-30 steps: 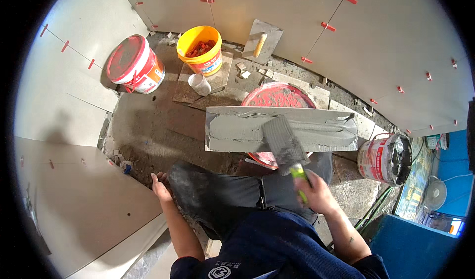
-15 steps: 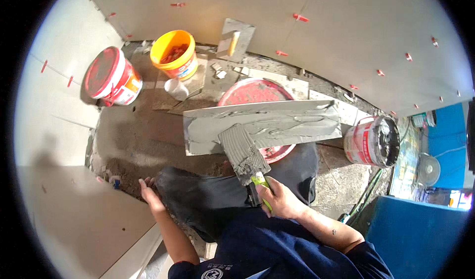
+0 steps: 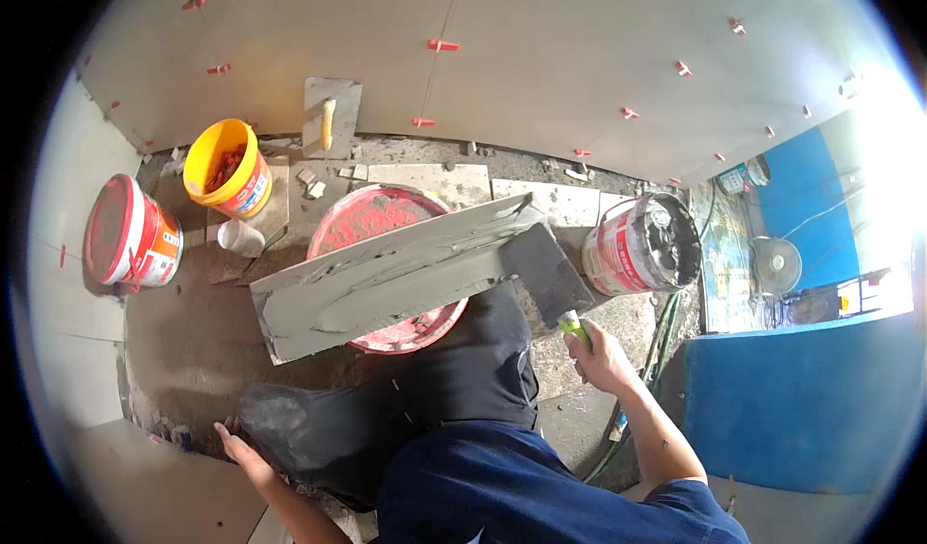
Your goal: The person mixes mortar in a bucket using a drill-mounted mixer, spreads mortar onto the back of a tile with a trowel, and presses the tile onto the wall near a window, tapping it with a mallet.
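Observation:
My right hand (image 3: 603, 359) is closed round the green handle of a wide-bladed trowel (image 3: 548, 272). Its dark blade lies against the right end of a long tile (image 3: 386, 278). Grey mortar coats the tile's upper face in uneven smears. The tile rests slantwise over a round red tub (image 3: 381, 221), which sticks out on both sides beneath it. My left hand (image 3: 247, 450) is beside my bent knee at the lower left, fingers stretched out and holding nothing.
A mortar-caked bucket (image 3: 623, 250) stands close by the trowel. On the left are a yellow bucket (image 3: 246, 189) of red pieces, a lidded red-and-white bucket (image 3: 153, 245) and a white cup (image 3: 241, 238). A notched-looking flat trowel (image 3: 326, 124) leans on the tiled wall. Hoses (image 3: 661, 346) run at right.
The trowel has moved from the tile's middle to its right end, and its dark blade side now shows. The tile is turned, its right end higher. The whole view has shifted rightward.

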The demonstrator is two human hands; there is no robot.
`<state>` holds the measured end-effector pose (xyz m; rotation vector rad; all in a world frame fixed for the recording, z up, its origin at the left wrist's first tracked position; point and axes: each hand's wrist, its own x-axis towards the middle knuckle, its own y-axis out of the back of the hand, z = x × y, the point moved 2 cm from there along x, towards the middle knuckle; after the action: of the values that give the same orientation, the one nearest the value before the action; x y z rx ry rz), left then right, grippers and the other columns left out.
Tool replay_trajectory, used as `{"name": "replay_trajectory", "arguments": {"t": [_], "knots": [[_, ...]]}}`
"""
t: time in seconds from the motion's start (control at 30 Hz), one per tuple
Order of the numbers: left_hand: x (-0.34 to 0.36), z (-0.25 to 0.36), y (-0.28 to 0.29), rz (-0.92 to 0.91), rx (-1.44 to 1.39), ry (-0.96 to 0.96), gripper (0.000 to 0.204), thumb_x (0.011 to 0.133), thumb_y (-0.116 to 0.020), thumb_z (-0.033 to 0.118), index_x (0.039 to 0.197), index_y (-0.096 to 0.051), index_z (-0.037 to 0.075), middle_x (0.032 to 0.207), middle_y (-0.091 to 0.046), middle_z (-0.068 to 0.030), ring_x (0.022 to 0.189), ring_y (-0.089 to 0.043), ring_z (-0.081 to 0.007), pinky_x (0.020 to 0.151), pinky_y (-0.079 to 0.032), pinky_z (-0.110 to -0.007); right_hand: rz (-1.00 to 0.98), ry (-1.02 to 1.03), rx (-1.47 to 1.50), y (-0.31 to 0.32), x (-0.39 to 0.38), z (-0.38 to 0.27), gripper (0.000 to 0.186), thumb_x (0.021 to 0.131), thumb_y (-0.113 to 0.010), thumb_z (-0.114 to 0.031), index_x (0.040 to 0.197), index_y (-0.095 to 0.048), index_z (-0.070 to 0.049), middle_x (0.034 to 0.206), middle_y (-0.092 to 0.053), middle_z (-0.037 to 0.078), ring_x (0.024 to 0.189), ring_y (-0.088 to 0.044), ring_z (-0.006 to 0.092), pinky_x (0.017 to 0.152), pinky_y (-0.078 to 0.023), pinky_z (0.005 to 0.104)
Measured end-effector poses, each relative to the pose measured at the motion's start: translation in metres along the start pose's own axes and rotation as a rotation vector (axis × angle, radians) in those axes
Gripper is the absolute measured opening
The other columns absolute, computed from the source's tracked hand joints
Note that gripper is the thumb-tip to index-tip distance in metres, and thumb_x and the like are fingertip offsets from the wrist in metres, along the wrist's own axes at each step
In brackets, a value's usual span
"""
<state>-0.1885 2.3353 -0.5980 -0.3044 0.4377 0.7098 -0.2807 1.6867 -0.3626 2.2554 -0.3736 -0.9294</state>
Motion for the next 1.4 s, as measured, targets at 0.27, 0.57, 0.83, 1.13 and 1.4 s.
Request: {"name": "replay_trajectory", "arguments": {"t": [0.27,0.57,0.83,1.13,1.4], "knots": [[0.035,0.002,0.016,0.017,0.134,-0.147,0.077,0.090,-0.051,0.057,0.126,-0.047,-0.011,0.124,-0.051,-0.0227,0.114,-0.051,-0.0300,0.097,-0.041,-0.040,0.068,0.077,0.394,0.017,0.050,0.043,0.032,0.095,-0.052,-0.033,0.094,-0.054,-0.001,0.067,-0.057,0.006,0.050,-0.054,0.0158,0.046,-0.043,0.0301],[0.036,0.014,0.008,0.055,0.089,-0.046,0.074,0.094,-0.044,0.053,0.134,-0.039,-0.009,0.136,-0.043,-0.0234,0.123,-0.044,-0.0320,0.105,-0.032,-0.040,0.049,-0.072,0.870,0.007,0.066,0.080,0.034,0.096,-0.051,-0.037,0.105,-0.054,-0.004,0.075,-0.051,0.002,0.049,-0.050,0.0110,0.041,-0.041,0.0263],[0.073,0.009,0.010,-0.084,0.172,-0.280,0.059,0.092,-0.051,0.017,0.142,-0.029,-0.006,0.142,-0.040,-0.0164,0.122,-0.046,-0.0273,0.105,-0.034,-0.039,0.416,-0.104,0.736,0.068,0.022,0.136,0.029,0.094,-0.054,-0.031,0.097,-0.059,-0.004,0.068,-0.056,0.005,0.049,-0.054,0.0150,0.042,-0.042,0.0279],[0.031,0.053,-0.127,-0.448,0.124,-0.162,0.038,0.096,-0.048,0.020,0.128,-0.050,0.000,0.109,-0.065,-0.0124,0.088,-0.067,-0.0222,0.072,-0.056,-0.027,0.531,-0.013,-0.961,0.206,0.121,0.221,0.021,0.082,-0.059,-0.025,0.093,-0.065,-0.008,0.091,-0.067,0.014,0.087,-0.064,0.0340,0.074,-0.051,0.0437],[-0.014,0.069,-0.224,-0.371,0.600,0.091,0.063,0.086,-0.052,0.065,0.105,-0.064,0.006,0.089,-0.062,-0.0008,0.070,-0.055,-0.0061,0.052,-0.042,-0.021,0.044,0.109,0.411,0.072,0.281,0.092,0.055,0.091,-0.048,-0.057,0.096,-0.066,-0.005,0.090,-0.065,0.006,0.081,-0.061,0.0173,0.070,-0.047,0.0338]]}}
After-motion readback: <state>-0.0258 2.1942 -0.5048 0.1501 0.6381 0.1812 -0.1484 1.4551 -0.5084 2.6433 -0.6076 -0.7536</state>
